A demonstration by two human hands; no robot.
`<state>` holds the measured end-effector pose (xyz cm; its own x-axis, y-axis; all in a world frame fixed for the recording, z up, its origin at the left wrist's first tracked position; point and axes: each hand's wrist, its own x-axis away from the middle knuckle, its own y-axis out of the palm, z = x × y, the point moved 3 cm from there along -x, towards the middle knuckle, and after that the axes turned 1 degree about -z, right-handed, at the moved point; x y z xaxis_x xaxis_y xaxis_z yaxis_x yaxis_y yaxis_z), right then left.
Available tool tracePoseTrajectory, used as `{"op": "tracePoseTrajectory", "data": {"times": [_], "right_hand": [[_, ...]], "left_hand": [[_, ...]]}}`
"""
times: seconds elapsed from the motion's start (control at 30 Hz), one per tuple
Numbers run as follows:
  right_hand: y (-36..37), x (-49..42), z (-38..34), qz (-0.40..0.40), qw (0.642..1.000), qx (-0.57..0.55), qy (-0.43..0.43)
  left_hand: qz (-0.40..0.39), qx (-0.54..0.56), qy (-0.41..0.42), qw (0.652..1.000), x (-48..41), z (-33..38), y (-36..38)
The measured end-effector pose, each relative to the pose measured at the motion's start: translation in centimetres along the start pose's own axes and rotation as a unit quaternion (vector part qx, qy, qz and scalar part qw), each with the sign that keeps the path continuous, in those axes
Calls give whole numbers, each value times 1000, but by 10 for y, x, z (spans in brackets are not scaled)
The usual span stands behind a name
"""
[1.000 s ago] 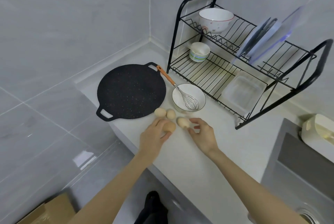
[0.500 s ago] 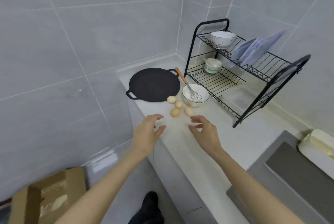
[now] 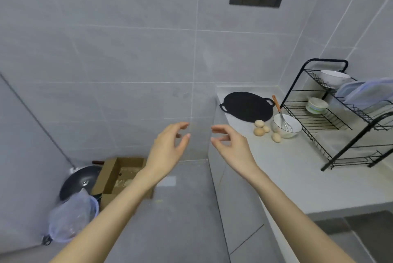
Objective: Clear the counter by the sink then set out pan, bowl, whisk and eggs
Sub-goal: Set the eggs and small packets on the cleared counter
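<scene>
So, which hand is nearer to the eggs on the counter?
Right. The right hand is in the air just off the counter edge, left of the eggs; the left hand is further left, beyond it.

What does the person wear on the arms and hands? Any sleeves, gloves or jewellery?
Nothing visible. The left hand and right hand carry no gloves or rings. Both forearms are bare to the picture's edge, without sleeve, watch or bracelet.

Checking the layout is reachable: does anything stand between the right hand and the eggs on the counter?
Nothing visible does. The right hand hangs off the counter's edge, and only bare counter lies between it and the eggs, beside the pan and bowl.
</scene>
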<state>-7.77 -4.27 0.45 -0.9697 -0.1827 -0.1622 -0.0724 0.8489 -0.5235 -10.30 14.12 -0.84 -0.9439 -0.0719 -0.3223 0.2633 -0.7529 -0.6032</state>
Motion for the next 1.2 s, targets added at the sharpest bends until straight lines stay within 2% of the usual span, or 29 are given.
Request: {"op": "tracePoseTrajectory", "data": {"times": [0.3,0.63,0.9,1.07,1.2], "right_hand": [[130,88,-115,-127,985,-34,-112],[268,245,-227,-256,948,-73,-174],[370,360,-306,-373,894,-58,-242],[435,402,-350,-423,864,-62,-267],[493,422,-386,-458,838,-63,-291]], "left_hand": [[115,-51,-77,989,146,-26,-149],[211,-58,-162,962,353,-53,-293],[306,-85,-244,916,506,-90,-390],[380,-71,-288,876,569,-118,-445],[406,-83,-306,857,596,-142,-493]]}}
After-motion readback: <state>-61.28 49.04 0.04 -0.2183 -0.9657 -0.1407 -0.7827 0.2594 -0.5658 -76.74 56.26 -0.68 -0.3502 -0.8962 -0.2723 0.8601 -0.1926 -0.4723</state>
